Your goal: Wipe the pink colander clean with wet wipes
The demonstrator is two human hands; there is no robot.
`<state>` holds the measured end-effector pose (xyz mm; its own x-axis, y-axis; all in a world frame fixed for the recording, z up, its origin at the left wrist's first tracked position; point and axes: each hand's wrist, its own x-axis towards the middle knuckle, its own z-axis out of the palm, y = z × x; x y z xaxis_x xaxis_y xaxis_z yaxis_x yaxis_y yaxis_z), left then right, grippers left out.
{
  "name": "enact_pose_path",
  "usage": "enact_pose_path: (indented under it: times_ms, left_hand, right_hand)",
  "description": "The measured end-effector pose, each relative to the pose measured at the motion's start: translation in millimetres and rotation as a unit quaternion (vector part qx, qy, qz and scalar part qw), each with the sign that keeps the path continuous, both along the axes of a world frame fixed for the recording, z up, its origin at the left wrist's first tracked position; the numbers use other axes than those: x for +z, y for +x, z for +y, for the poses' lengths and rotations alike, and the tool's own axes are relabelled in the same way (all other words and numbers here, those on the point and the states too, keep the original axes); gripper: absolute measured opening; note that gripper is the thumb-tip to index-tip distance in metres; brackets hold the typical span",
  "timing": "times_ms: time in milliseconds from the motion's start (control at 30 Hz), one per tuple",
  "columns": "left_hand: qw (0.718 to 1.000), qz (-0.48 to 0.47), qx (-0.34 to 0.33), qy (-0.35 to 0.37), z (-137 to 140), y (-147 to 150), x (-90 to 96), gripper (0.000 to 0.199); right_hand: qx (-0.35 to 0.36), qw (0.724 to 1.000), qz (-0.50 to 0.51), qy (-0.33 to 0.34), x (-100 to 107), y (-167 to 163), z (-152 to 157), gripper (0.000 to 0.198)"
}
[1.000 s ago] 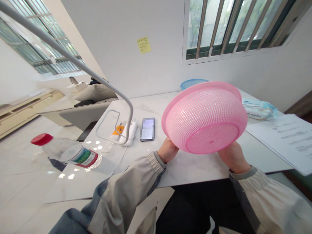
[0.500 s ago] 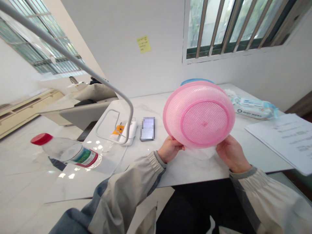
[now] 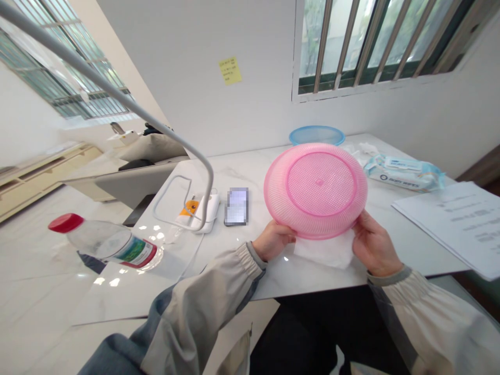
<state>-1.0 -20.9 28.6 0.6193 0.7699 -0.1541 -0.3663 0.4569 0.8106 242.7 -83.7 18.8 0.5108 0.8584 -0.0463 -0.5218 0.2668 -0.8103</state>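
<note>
A pink mesh plastic basket (image 3: 322,182) is held bottom side toward me over the white marble-patterned table (image 3: 255,284). My left hand (image 3: 274,239) pinches its rim at the lower left, while my right hand (image 3: 377,245) grips the rim at the lower right. Some fingertips are hidden behind the basket. Below it, a white wipe or tissue (image 3: 326,253) lies flat on the tabletop. Behind the basket, near the wall, stands a blue mesh basket (image 3: 316,135), partly covered by the pink one.
A pack of body wipes (image 3: 404,173) and paper sheets (image 3: 453,224) lie on the right. Left of the basket are a phone (image 3: 236,206), a white lamp-like arm (image 3: 207,177) and a red-capped bottle (image 3: 113,242). A yellow note (image 3: 230,71) sticks to the wall.
The pink basket has tilted, its bottom now facing more upward and its top edge lower. More of the blue basket and of the white wipe shows. Both hands keep hold of the rim.
</note>
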Motion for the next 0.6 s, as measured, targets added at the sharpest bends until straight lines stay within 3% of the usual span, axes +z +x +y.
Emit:
enact_pose_path:
  times_ms: [233, 600]
  left_hand:
    - [0.991, 0.013, -0.126, -0.030, -4.9, -2.9, 0.0, 0.050]
    - [0.998, -0.009, -0.054, -0.026, -6.6, 1.0, 3.8, 0.054]
  right_hand:
    - [0.022, 0.999, -0.037, -0.015, -5.2, 1.8, 0.7, 0.033]
    - [0.076, 0.996, -0.050, -0.004, 0.9, -3.1, 1.3, 0.033]
